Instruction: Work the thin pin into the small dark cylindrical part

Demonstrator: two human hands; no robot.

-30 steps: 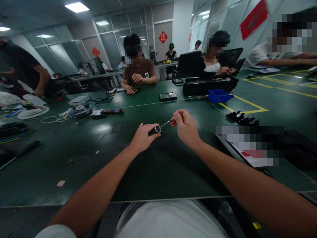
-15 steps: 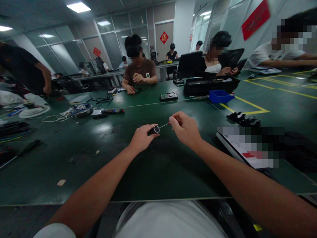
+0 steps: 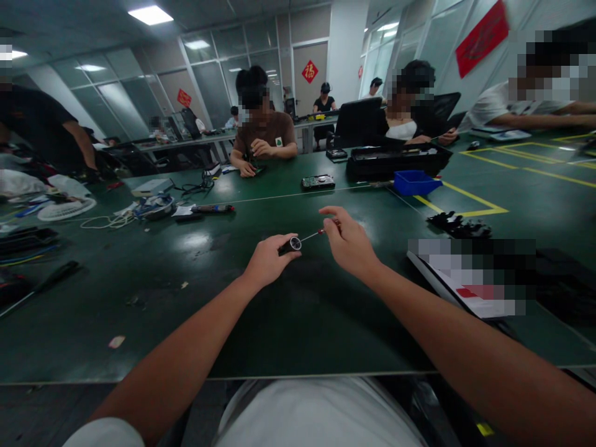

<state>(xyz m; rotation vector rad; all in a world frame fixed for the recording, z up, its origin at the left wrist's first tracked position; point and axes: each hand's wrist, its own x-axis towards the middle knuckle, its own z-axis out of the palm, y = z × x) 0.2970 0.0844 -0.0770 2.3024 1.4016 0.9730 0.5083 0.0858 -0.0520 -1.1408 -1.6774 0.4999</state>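
Over the green table (image 3: 261, 323), my left hand (image 3: 266, 264) is closed around a small black cylindrical part (image 3: 289, 246). Its round end, with a pale ring, faces right toward my other hand. A screwdriver (image 3: 311, 236) with a thin metal shaft and reddish handle is gripped in my right hand (image 3: 351, 245). The shaft points left and its tip meets the ringed end; how far inside it goes cannot be made out. My right index finger is raised off the handle, while the thumb and other fingers hold it.
A circuit-board device (image 3: 318, 182) lies ahead, near a blue bin (image 3: 416, 182) and a long black tray (image 3: 395, 162). Black parts (image 3: 459, 225) and a white-paged item (image 3: 460, 279) are at right. Cables (image 3: 153, 206) lie left. A person in brown (image 3: 266, 133) sits opposite.
My right index finger has lifted and stretched out from the screwdriver handle, and the right hand has shifted slightly right. The left hand still holds the black part almost unmoved.
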